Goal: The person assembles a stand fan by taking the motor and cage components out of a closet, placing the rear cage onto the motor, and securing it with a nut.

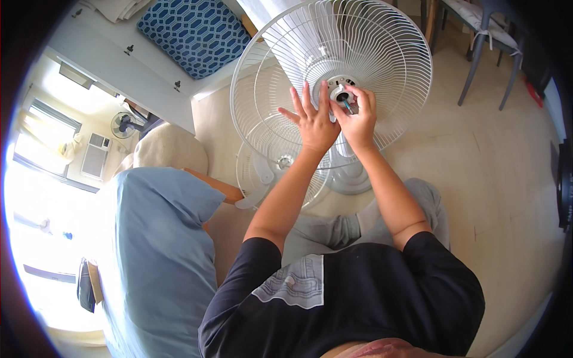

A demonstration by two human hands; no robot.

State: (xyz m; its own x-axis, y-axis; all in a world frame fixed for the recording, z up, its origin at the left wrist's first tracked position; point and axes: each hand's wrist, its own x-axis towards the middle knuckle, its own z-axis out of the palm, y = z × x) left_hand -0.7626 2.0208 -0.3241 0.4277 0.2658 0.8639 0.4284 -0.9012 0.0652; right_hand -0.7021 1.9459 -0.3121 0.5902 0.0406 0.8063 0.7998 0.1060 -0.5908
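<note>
A standing fan without its blades is in front of me, its large white wire rear grille (391,56) facing up toward me. At the grille's middle is the pale motor hub (342,82), with a thin shaft (346,103) sticking out of its dark centre. My right hand (360,122) closes thumb and fingers around a white ring nut (335,95) at the hub; the fingers partly hide it. Beside it, my left hand (316,125) has its fingers spread, the index finger and thumb side close to the hub's left edge.
Below the grille stands the fan's round base (351,181). To its left, another wire grille (243,170) and a pale fan blade (258,196) lie on the floor. A blue-covered bed (161,238) is at left, a white cabinet (131,77) far left, chairs (492,36) far right.
</note>
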